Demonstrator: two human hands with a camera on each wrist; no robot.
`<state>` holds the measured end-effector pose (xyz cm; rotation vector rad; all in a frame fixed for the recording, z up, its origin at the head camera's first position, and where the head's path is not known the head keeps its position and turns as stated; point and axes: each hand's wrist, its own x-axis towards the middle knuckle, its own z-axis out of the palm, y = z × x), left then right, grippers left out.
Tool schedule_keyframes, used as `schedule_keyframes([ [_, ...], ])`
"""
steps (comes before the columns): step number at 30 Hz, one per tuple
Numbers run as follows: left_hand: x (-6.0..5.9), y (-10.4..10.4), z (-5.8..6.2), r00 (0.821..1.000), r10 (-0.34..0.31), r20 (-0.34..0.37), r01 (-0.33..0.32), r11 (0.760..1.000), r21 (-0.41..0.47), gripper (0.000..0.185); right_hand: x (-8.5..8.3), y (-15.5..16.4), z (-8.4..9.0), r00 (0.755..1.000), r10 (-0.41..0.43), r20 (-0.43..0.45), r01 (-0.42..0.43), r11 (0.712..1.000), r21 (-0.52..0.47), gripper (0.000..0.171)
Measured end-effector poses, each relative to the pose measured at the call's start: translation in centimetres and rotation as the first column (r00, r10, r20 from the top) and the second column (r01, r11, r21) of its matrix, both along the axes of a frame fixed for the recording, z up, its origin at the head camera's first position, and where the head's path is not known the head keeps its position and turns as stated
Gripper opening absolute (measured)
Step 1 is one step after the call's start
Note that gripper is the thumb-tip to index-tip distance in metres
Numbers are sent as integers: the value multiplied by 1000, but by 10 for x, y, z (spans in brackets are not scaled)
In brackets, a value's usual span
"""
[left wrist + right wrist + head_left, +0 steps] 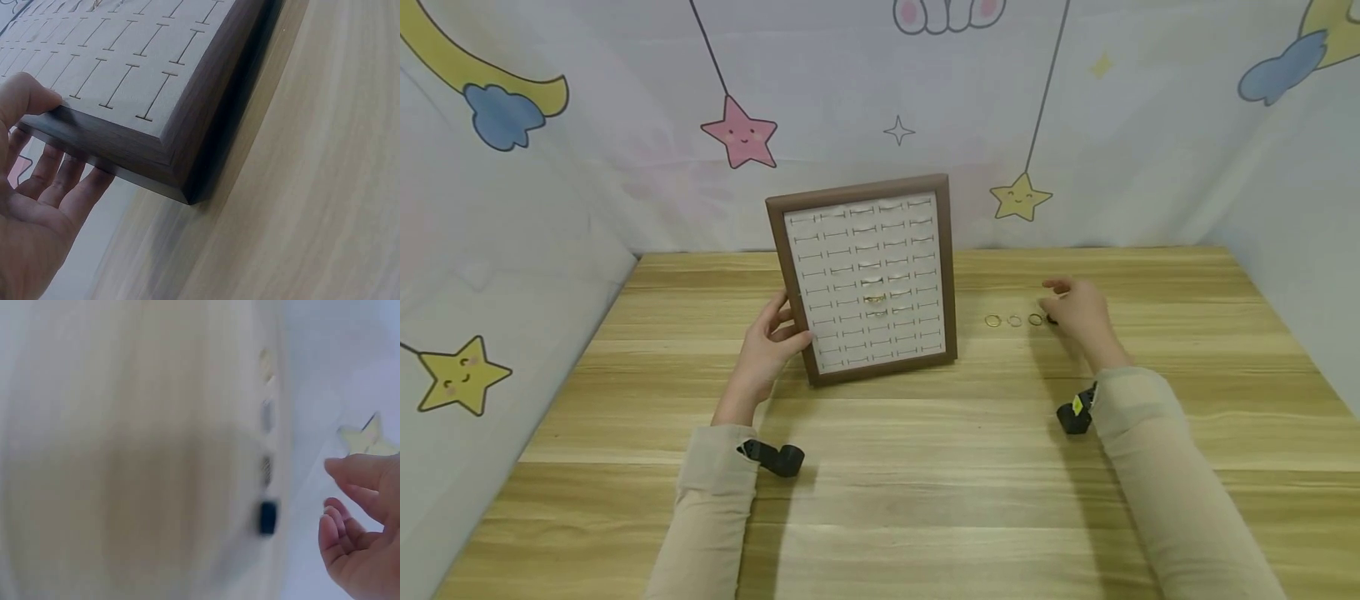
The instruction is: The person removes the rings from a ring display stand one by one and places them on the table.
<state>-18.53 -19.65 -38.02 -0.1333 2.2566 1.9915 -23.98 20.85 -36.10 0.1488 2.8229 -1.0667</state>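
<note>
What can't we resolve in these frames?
- Right wrist view: motion blur smears the table and the rings; only the right hand reads clearly.
- Head view: a dark item beside the rings is partly covered by the right hand; unidentifiable.
- Left wrist view: ring tray cut off by the frame edge; left hand covers its underside.

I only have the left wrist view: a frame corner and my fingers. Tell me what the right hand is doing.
Observer: The right hand hovers over the table, right of the frame, holding nothing.
Operator: Say what lies by it.
Observer: Three rings lie in a row just left of its fingers, with a small dark thing at the row's end.
Operator: Report whether the frame lies flat.
Observer: No, it stands tilted back; the left hand grips its left edge.
Operator: Check the slots.
Observer: Most look bare; a gold ring sits near the middle.
</note>
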Motion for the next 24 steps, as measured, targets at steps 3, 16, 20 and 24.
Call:
schedule_keyframes([
  [3,1,0,0,1000,2,1,-2,1000,-8,80,0,-17,11,995,0,-96,-4,999,-38,40],
  [16,0,0,0,1000,-8,2,8,1000,-9,80,14,-96,45,901,99,-423,-181,971,-156,27],
  [20,0,0,0,1000,-13,-1,13,1000,-13,80,24,-118,49,857,180,-484,-264,958,-112,25],
  [24,1,0,0,1000,-16,0,16,1000,-11,80,33,-135,47,812,283,-511,-344,939,-28,23],
])
